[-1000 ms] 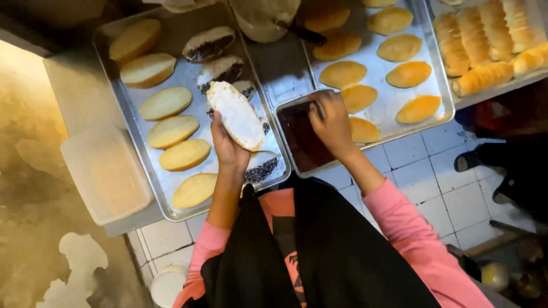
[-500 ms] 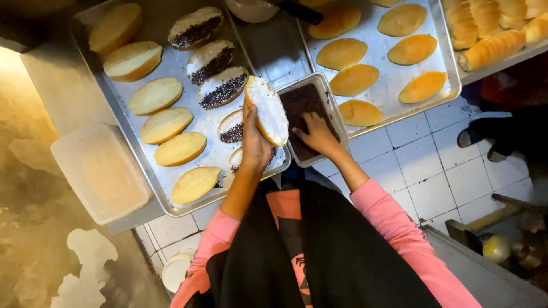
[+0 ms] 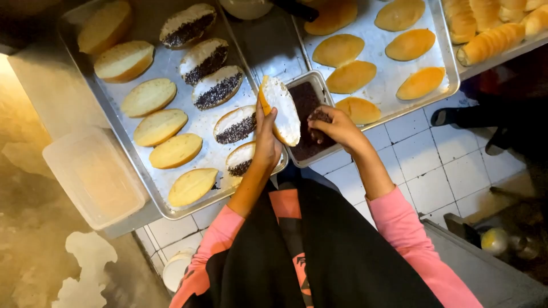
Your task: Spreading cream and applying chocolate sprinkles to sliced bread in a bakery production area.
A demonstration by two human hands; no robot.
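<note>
Since half a second ago the right hand [image 3: 334,126] has lifted from the sprinkle tub [image 3: 308,117], grip pinched on dark sprinkles, just right of the cream-coated bun [image 3: 281,109] that the left hand [image 3: 266,142] clasps upright, long axis vertical, over the tray's [image 3: 171,197] right edge.

1. A white tiled counter [image 3: 422,165] carries the things.
2. On its left part lies a large metal tray [image 3: 171,68] with rows of buns, some plain, some spread with white cream and dark sprinkles.
3. A second metal tray [image 3: 394,71] with golden buns lies to the right of it.
4. Between the two trays stands a small metal tub [image 3: 311,80] of dark sprinkles.
5. A clear plastic box [image 3: 91,177] sits at the counter's left edge, just beside the large tray.
</note>
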